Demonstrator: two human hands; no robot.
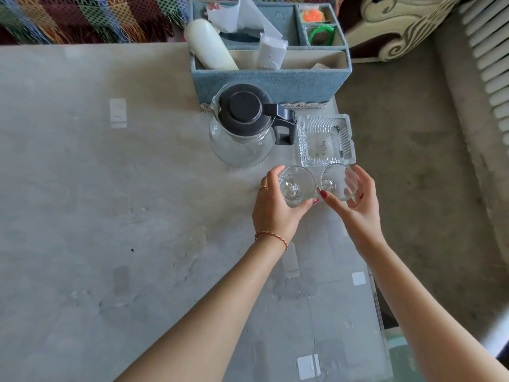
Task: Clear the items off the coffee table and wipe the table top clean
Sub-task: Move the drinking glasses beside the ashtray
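Two glasses in hand: the left hand [275, 205] has its fingers [271, 176] wrapped round the left glass [296, 186]; the right hand [358, 208] has its fingers [363, 175] closed round the right glass [338, 181] — whether either glass has left the surface I cannot tell.
Where they are: side by side toward the right of the bench [110, 216], just near of the ashtray and jug.
Still on the bench: a glass jug [245, 128] with a dark lid, a clear glass ashtray [325, 140] with dark specks in it just right of the jug, and a blue organiser box [272, 78] at the far edge holding a white bottle [209, 45], tissue and small oddments.
Surface: dusty, with smears and dried drip marks across the near and left parts; no cloth in view.
Progress: early, in my judgement — clearing is barely begun, with three items left after the glasses, and the wiping not yet started.
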